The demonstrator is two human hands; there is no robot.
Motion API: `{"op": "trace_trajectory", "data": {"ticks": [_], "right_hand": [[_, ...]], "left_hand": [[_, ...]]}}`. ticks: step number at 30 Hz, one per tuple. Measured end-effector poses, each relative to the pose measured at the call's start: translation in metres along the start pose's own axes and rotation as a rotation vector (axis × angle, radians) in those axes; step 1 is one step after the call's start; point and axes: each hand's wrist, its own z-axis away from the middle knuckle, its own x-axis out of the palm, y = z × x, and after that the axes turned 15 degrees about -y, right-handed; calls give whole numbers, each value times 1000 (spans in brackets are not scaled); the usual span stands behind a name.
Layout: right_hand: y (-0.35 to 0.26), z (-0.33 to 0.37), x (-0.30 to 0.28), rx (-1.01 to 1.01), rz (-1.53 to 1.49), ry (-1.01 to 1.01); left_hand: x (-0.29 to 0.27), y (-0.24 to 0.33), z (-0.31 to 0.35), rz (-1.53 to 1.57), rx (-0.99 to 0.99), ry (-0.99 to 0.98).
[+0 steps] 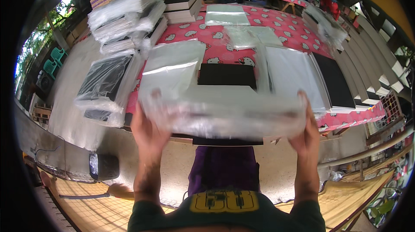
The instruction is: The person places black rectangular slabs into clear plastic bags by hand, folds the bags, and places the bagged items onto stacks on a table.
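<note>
Between my two hands is a wide clear plastic bag or plastic-wrapped pack (227, 115), smeared by motion, so its contents cannot be made out. My left hand (149, 126) grips its left end, and my right hand (305, 128) grips its right end. Just beyond it lies a black board (227, 74), partly covered by the plastic. A stack of clear plastic bags (173, 65) rests to the left of that board. To the right lies another stack of plastic bags (292, 70), beside a black-topped stack of boards (333, 81).
A pink patterned cloth (259, 18) covers the table. Plastic-wrapped packs (125, 20) are piled high at the far left, with a wrapped black pack (103, 78) nearer. Long rows of boards (363, 50) line the right. A black bin (103, 166) stands on the floor.
</note>
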Motion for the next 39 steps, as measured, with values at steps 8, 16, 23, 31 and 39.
{"op": "trace_trajectory", "data": {"ticks": [8,16,23,31,39], "right_hand": [[56,-123,-95,110,-184,161],[146,-81,-154,227,181,394],[86,-99,-87,-208,843,152],[55,-58,-103,-122,649,218],[66,-96,-84,-458,42,458]], "left_hand": [[-136,-9,-89,5,67,191],[-200,-50,-22,-676,-121,551],[-56,-16,-66,-1276,-25,95],[-18,2,-108,-696,351,179],[-37,-89,-129,-700,5,188]]}}
